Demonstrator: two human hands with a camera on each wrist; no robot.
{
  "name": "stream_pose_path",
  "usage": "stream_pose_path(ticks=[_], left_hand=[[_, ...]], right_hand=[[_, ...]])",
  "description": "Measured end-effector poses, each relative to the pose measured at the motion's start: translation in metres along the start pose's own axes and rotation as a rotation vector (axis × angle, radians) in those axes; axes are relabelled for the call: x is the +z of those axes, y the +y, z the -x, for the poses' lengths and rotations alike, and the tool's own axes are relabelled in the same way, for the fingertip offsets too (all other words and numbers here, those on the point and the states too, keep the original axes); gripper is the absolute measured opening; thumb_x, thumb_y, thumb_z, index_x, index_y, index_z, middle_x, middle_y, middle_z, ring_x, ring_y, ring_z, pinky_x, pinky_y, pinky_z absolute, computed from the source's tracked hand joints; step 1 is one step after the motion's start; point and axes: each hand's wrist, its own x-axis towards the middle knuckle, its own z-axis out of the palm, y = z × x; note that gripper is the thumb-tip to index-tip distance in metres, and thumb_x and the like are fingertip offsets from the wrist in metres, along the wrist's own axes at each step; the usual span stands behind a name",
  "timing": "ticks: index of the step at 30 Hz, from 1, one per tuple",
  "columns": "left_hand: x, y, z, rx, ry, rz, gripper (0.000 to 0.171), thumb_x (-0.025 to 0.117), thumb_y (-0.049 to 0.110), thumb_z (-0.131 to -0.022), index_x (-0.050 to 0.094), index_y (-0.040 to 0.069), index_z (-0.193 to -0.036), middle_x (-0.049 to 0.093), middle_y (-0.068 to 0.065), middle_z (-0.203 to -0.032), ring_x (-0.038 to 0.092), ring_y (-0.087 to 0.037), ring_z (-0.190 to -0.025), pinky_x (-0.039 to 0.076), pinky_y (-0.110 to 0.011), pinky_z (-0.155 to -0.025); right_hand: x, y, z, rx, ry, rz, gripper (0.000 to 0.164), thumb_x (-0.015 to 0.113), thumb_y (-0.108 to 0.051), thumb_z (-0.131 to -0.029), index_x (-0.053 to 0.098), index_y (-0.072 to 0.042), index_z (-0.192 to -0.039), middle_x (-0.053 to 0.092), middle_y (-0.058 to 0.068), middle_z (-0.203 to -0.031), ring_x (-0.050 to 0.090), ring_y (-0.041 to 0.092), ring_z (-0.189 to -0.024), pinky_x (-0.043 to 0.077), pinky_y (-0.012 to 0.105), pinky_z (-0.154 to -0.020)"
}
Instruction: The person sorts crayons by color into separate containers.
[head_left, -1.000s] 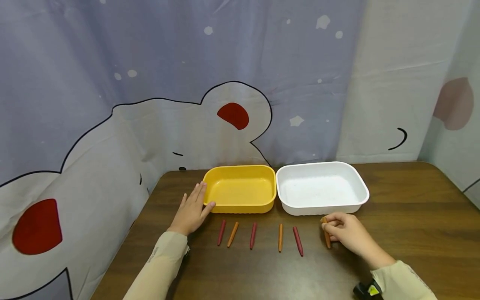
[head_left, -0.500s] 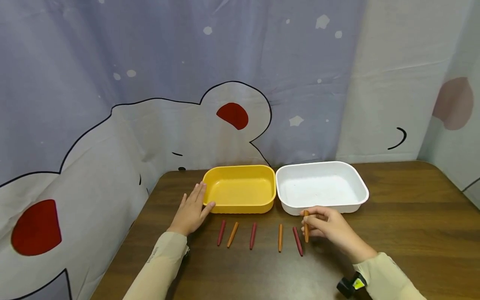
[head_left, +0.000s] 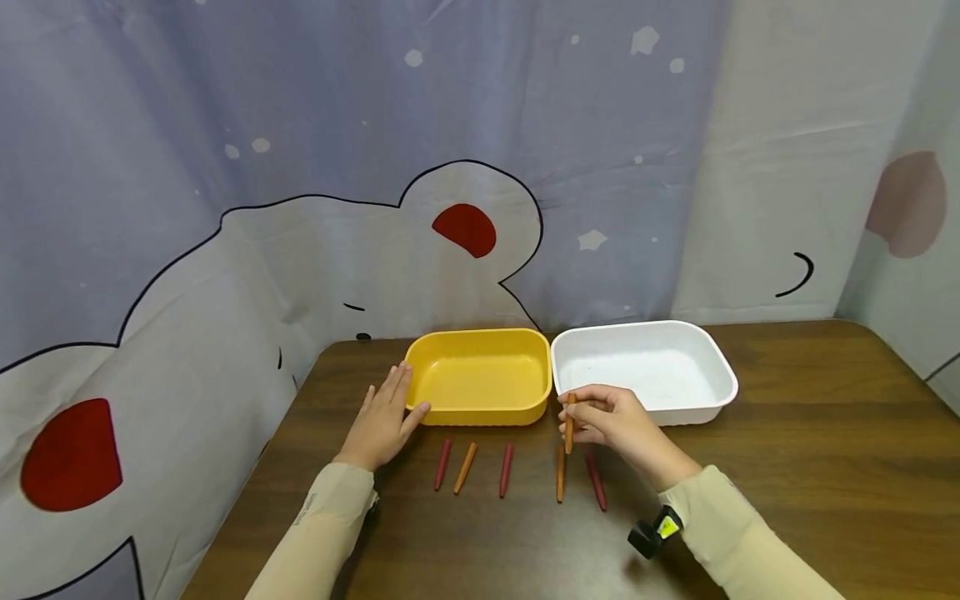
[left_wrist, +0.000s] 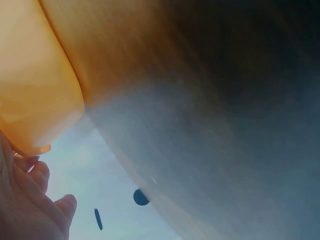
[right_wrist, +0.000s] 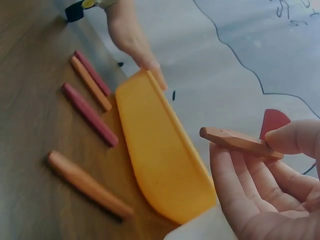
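Observation:
Between thumb and fingertips, my right hand (head_left: 615,423) pinches an orange crayon (head_left: 570,425) in front of the white tray's near left corner. The right wrist view shows that crayon (right_wrist: 240,143) raised above the table. My left hand (head_left: 381,421) lies with straight fingers against the left end of the yellow tray (head_left: 480,417). In a row before the trays lie a red crayon (head_left: 443,464), an orange crayon (head_left: 466,468), another red crayon (head_left: 506,471), another orange crayon (head_left: 560,487) and a third red crayon (head_left: 597,487). My right hand partly hides the last two.
Right of the yellow tray, and right up against it, stands the white tray (head_left: 693,414). Both sit near the back of the brown wooden table (head_left: 825,433). A printed curtain (head_left: 615,167) hangs behind it.
My right hand has carried the orange crayon leftward from the right end of the row, lifting it past the white tray's front. My left hand stays in place.

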Motion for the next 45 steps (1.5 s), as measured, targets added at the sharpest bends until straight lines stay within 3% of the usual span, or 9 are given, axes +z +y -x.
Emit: stream_pose_path(ticks=[8, 15, 20, 29, 37, 45], left_hand=[[-0.001, -0.001, -0.001, -0.01, -0.008, 0.001, 0.078, 0.042, 0.05, -0.107, 0.016, -0.001, -0.161, 0.016, -0.015, -0.168, 0.013, -0.031, -0.155, 0.015, -0.059, -0.122], [-0.002, 0.002, 0.0, 0.01, 0.007, 0.013, 0.077, 0.044, 0.048, -0.107, 0.019, -0.003, -0.16, 0.019, -0.018, -0.167, 0.016, -0.034, -0.154, 0.016, -0.061, -0.121], [-0.002, 0.001, 0.002, 0.025, 0.019, 0.012, 0.077, 0.042, 0.049, -0.108, 0.02, -0.004, -0.159, 0.019, -0.02, -0.166, 0.018, -0.036, -0.154, 0.018, -0.061, -0.12], [0.0, -0.002, 0.0, 0.017, 0.013, -0.001, 0.078, 0.043, 0.049, -0.107, 0.018, -0.003, -0.16, 0.017, -0.019, -0.167, 0.017, -0.034, -0.154, 0.017, -0.061, -0.121], [0.001, 0.0, -0.002, 0.023, 0.047, 0.002, 0.077, 0.043, 0.049, -0.107, 0.021, -0.004, -0.159, 0.019, -0.02, -0.166, 0.02, -0.036, -0.153, 0.018, -0.061, -0.12], [-0.001, 0.001, -0.001, -0.002, -0.001, 0.005, 0.079, 0.044, 0.05, -0.107, 0.019, -0.003, -0.16, 0.017, -0.019, -0.167, 0.018, -0.034, -0.154, 0.019, -0.06, -0.121]], right_hand=[[0.019, -0.01, -0.029, -0.001, 0.006, -0.045, 0.036, 0.057, -0.001, -0.099, 0.051, 0.025, -0.123, 0.072, 0.009, -0.096, 0.073, 0.023, -0.088, 0.062, 0.037, -0.08], [0.034, -0.018, -0.052, 0.032, 0.006, -0.008, 0.036, 0.057, -0.004, -0.099, 0.054, 0.022, -0.123, 0.069, 0.022, -0.106, 0.072, 0.022, -0.087, 0.061, 0.036, -0.08], [0.047, -0.023, -0.067, 0.04, 0.013, 0.01, 0.032, 0.058, -0.004, -0.099, 0.058, 0.019, -0.122, 0.064, 0.033, -0.116, 0.073, 0.031, -0.094, 0.061, 0.039, -0.082], [0.067, -0.021, -0.094, 0.0, 0.054, 0.069, 0.025, 0.059, -0.003, -0.099, 0.062, 0.013, -0.119, 0.069, 0.027, -0.11, 0.072, 0.025, -0.087, 0.059, 0.047, -0.087], [0.087, -0.013, -0.121, 0.075, 0.118, 0.052, 0.028, 0.061, -0.001, -0.098, 0.06, 0.014, -0.122, 0.069, 0.022, -0.106, 0.071, 0.027, -0.087, 0.061, 0.041, -0.082], [0.104, 0.001, -0.136, 0.171, 0.166, 0.141, 0.026, 0.063, -0.003, -0.099, 0.059, 0.012, -0.12, 0.068, 0.023, -0.092, 0.071, 0.026, -0.069, 0.063, 0.04, -0.072]])
